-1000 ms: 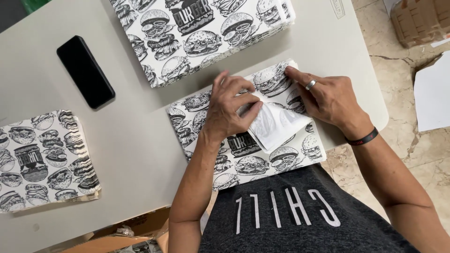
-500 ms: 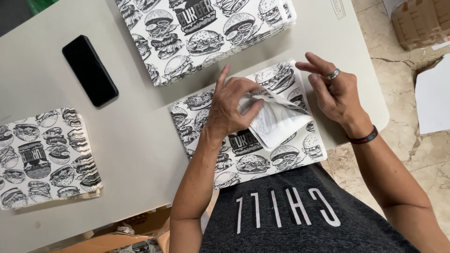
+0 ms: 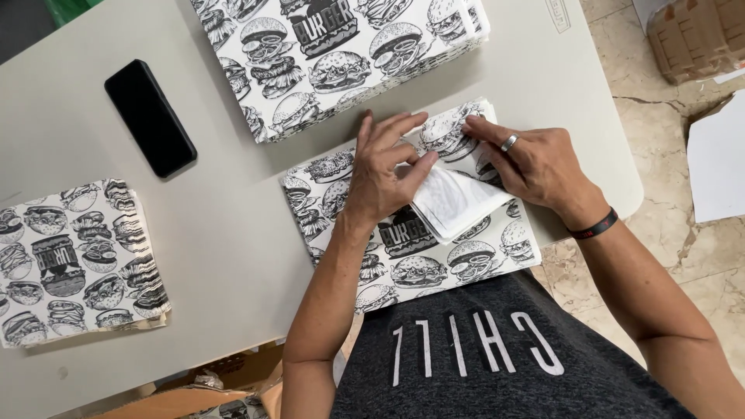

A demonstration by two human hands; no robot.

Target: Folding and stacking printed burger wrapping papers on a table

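Observation:
A sheet of black-and-white burger-print paper (image 3: 434, 268) lies on the grey table (image 3: 233, 233) right in front of me. One corner is folded over, showing its plain white underside (image 3: 458, 203). My left hand (image 3: 382, 172) presses flat on the sheet, fingertips on the edge of the white fold. My right hand (image 3: 531, 164), with a ring and a dark wristband, lies on the fold's far right side and pushes it down.
A large stack of the same printed sheets (image 3: 334, 54) sits at the table's far side. A smaller pile of folded ones (image 3: 74, 260) lies at the left. A black phone (image 3: 150, 118) rests between them. Cardboard boxes (image 3: 694, 35) stand on the tiled floor at right.
My right hand lifted off the paper half a second ago and has come back down flat on the folded corner. The white flap now lies lower and flatter.

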